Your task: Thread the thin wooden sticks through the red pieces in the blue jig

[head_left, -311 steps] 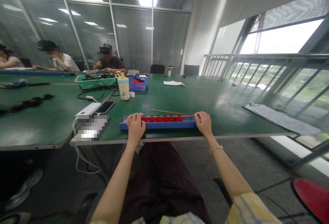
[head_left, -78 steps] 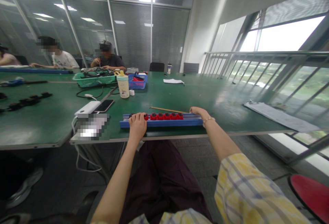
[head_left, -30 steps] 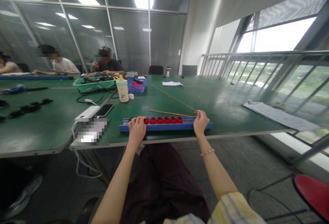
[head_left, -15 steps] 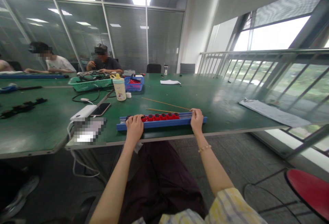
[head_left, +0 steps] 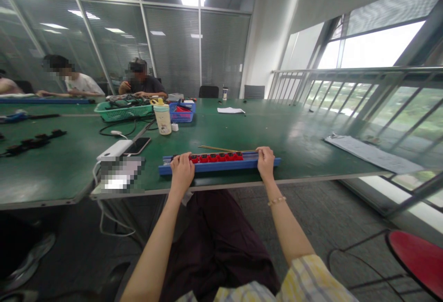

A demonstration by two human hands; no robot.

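A long blue rail (head_left: 221, 166) lies near the front edge of the green table, with a row of several red blocks with black tops (head_left: 222, 157) in its channel. My left hand (head_left: 182, 170) is closed over the rail's left part, its fingertips at the leftmost visible red block; what they grip is hidden. At the rail's right part, my right hand (head_left: 266, 164) pinches the end of a thin tan stick (head_left: 246, 151), which runs along the rail's far side. Another thin stick (head_left: 215, 148) lies on the table behind the rail.
Left of the rail are a phone (head_left: 138, 146), a white power bank (head_left: 115, 149) with cables and a yellow cup (head_left: 162, 118). Green (head_left: 121, 113) and blue (head_left: 182, 116) baskets stand behind. Papers (head_left: 374, 153) lie right. Two people sit at the far left.
The stick at my right hand has swung down from its slanted position above the rail and now lies along the rail's far side. The view has shifted slightly; my left hand has barely moved.
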